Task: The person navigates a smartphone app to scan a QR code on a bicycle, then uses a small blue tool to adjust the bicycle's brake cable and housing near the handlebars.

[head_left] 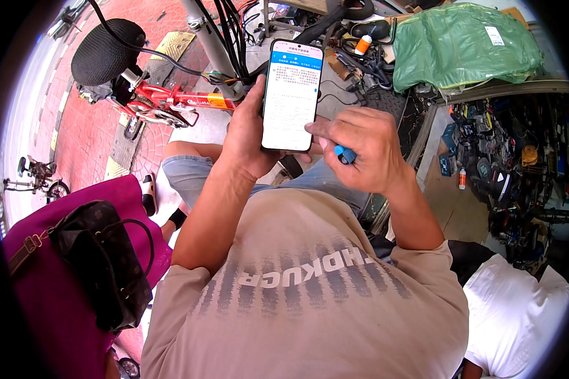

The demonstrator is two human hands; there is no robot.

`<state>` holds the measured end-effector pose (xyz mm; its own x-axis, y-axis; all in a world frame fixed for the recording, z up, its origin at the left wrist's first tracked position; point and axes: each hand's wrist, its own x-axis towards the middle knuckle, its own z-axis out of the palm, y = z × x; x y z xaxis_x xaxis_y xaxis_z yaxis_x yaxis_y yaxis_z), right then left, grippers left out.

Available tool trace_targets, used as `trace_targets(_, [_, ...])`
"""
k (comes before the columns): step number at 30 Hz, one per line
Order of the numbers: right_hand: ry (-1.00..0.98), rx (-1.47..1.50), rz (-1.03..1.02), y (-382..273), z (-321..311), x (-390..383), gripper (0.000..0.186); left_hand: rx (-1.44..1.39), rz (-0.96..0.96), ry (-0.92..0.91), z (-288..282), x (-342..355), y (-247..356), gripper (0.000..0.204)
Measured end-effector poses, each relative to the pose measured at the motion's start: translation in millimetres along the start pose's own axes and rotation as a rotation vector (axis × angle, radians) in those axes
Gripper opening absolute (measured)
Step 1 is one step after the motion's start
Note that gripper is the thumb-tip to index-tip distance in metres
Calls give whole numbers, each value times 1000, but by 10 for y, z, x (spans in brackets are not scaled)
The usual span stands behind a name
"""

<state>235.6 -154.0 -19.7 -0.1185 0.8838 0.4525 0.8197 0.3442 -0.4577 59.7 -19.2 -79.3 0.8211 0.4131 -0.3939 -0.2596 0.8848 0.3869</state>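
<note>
Upright in my left hand (246,136) is a smartphone (289,107), its lit screen facing me with a blue bar above a white page of text. My fingers and thumb wrap round its lower left side. My right hand (370,151) is curled, with the index fingertip at the lower right of the screen. Out of that curled fist pokes a short blue handle end (344,155). The rest of this blue-handled object is hidden by my palm, so its kind does not show.
A red bicycle frame (183,99) with a black saddle (107,54) stands ahead left, wires hanging near its post. A green plastic-wrapped bundle (461,47) lies far right, above tool clutter (487,145). Left sits a person in magenta with a black handbag (104,265); a white-shirted person (512,316) is lower right.
</note>
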Motion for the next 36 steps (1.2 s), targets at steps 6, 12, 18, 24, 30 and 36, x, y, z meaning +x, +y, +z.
trace_targets(6, [-46,-9,-1,37,21,89,29,28,-1,-62,-15,-23,4,72])
trace_targets(12, [79,-151,197,50,64,192,45,81,-30,-57,56,-83,25,79])
trace_targets(18, [15,-85,216,12,50,127,44,79,-15,-66,16,-72,21,82])
trace_targets(24, [-16,2,111,-5,46,9,31,45,6,-15,10,-53,10,81])
trace_targets(30, [-44,14,19,-106,70,-123,29,120,-29,-86,-5,-37,42,82])
trace_targets(36, [-62,-52,56,-133,109,-181,26,112,-49,-98,-1,-43,34,82])
